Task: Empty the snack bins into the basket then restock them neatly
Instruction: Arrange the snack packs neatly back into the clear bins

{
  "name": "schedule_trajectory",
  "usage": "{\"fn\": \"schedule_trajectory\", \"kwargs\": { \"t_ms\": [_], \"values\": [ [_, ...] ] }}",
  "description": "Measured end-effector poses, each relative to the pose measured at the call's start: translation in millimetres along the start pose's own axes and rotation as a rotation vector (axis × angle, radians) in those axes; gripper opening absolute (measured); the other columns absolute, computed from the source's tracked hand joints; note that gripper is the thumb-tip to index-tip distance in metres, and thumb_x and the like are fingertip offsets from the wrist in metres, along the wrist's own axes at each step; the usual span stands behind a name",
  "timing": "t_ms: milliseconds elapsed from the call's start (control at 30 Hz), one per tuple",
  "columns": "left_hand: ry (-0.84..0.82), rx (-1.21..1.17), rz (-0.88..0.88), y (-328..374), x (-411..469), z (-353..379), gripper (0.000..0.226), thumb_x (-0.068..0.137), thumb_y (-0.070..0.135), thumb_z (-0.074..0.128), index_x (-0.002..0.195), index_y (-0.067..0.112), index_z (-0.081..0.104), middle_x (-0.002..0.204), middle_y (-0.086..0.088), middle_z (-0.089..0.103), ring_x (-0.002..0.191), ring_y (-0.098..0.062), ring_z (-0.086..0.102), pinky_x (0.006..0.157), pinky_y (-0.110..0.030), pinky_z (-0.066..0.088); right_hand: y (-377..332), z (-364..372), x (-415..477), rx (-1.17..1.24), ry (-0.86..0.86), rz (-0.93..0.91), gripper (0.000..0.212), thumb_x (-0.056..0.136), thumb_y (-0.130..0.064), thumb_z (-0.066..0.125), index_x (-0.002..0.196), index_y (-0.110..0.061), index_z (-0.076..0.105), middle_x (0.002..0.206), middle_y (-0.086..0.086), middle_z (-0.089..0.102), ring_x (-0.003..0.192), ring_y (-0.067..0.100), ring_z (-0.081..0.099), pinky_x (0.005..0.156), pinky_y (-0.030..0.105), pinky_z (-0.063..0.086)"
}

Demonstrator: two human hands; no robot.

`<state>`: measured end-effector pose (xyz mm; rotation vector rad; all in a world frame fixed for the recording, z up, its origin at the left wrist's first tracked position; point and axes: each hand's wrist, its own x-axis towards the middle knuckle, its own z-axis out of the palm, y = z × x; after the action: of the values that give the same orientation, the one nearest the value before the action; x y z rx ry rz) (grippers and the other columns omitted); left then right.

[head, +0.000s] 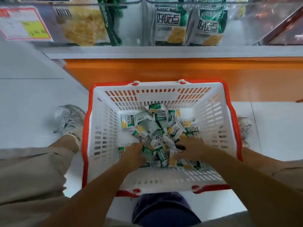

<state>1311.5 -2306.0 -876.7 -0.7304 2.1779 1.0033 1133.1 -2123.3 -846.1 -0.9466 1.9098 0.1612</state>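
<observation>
Nearest: dark purple cap brim at bottom centre, beige trouser legs on both sides. Both bare forearms reaching down into white basket with red rim, standing on pale tiled floor. Left hand buried among small green-white snack packets, fingers curled round a few at the near side of the pile. Right hand spread palm-down over packets just beside it, fingers bent into the heap; closed on anything or not, cannot tell (fingertips hidden). Packets heaped loose on basket bottom, mostly centre and near side. Grey sneaker left of basket, second shoe partly hidden behind right wall. Beyond basket: orange base panel of shelf unit, white ledge above. Farthest: clear plastic snack bins on ledge, large green-white bags upright inside; price tag with red border at left (blurred, unreadable).
</observation>
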Motion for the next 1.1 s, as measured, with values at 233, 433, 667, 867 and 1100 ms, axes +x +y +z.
{"fn": "schedule_trajectory", "kwargs": {
  "t_ms": [233,433,667,867,1100],
  "values": [
    [0.001,-0.046,-0.073,0.5,5.0,2.1,0.019,0.086,0.029,0.072,0.100,0.017,0.066,0.101,-0.013,0.064,0.086,-0.026,0.060,0.067,-0.027,0.038,-3.2,13.3,3.3,-0.143,-0.017,-0.021,0.044,0.083,-0.043,0.067,0.115,-0.015,0.057,0.112,0.006,0.058,0.108,0.023,0.053,0.090,0.036,0.049],
    [0.095,-0.364,-0.086,18.8,-11.9,-17.3,0.039,0.096,0.035,0.059,0.129,0.016,0.053,0.109,-0.004,0.062,0.082,-0.015,0.062,0.067,-0.025,0.051,-0.3,-18.3,-25.6,0.487,0.219,0.058,0.027,0.080,-0.041,0.074,0.095,-0.026,0.057,0.085,-0.010,0.053,0.084,0.020,0.054,0.063,0.021,0.038],
    [0.051,-0.828,0.084,80.2,-42.0,-78.6,0.065,0.079,0.056,0.071,0.135,0.042,0.042,0.128,-0.006,0.055,0.105,-0.024,0.067,0.093,-0.047,0.055,-38.1,-93.2,-89.0,0.805,0.244,-0.058,0.042,0.080,-0.028,0.078,0.116,-0.028,0.057,0.112,-0.012,0.052,0.111,0.007,0.048,0.088,0.021,0.036],
    [0.070,-0.997,0.209,120.6,-80.5,-108.2,0.079,0.072,0.012,0.086,0.137,0.028,0.044,0.127,-0.015,0.056,0.096,-0.029,0.072,0.079,-0.043,0.061,-62.3,-120.7,-133.2,0.819,0.365,-0.149,0.060,0.081,-0.035,0.075,0.134,-0.030,0.047,0.134,0.001,0.049,0.110,0.012,0.054,0.086,0.028,0.050],
    [0.178,-1.076,0.343,172.1,-112.7,-149.8,0.068,0.077,0.017,0.082,0.132,0.031,0.046,0.118,-0.012,0.064,0.086,-0.026,0.074,0.065,-0.037,0.059,-54.3,-149.5,-162.0,1.214,0.385,-0.260,0.072,0.063,-0.026,0.088,0.120,-0.021,0.044,0.125,0.011,0.056,0.104,0.025,0.064,0.080,0.033,0.052]
  ]
}}
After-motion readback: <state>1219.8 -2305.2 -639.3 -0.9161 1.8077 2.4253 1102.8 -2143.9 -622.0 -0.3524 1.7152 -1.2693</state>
